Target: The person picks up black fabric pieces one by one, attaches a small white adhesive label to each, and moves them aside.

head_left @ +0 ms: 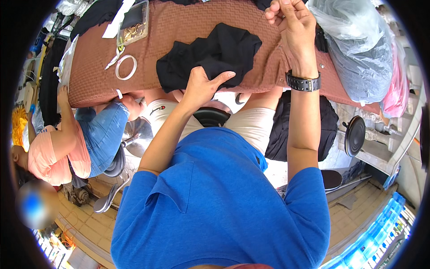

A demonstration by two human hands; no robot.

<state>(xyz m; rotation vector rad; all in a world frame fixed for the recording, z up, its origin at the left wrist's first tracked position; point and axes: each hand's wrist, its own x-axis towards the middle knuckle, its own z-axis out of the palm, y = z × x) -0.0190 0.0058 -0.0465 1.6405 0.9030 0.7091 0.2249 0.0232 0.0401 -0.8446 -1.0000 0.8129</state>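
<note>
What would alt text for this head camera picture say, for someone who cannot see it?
Seen from above, a person in a blue shirt presses the left hand on a black cloth lying on a brown-covered table, while the raised right hand pinches something too thin to make out. Another person sits at the left.

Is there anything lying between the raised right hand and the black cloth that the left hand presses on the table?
Nothing visible does. The left hand pins the black cloth near the table edge; the right hand is pinched shut above bare brown cover, right of the cloth.
</note>
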